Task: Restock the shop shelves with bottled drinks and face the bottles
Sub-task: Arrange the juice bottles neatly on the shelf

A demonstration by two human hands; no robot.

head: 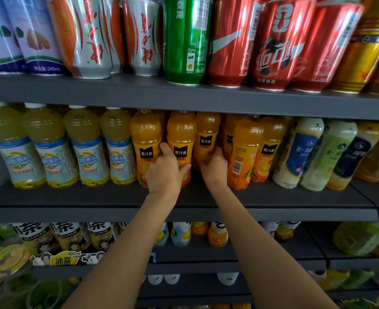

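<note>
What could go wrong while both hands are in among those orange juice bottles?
The left hand grips one orange juice bottle and the right hand holds a recessed one. The row is tightly packed, so a tug might tip a neighbour that already shows its barcode rather than its front. A toppled bottle could roll off the shelf edge.

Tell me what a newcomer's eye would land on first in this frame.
Two bare forearms reach up from below to the middle shelf, where the left hand grips a front orange juice bottle and the right hand curls round another orange juice bottle set further back. Above them, bright red cola cans and a green can crowd the top shelf. Pale yellow bottles with blue labels line the middle shelf's left.
</note>
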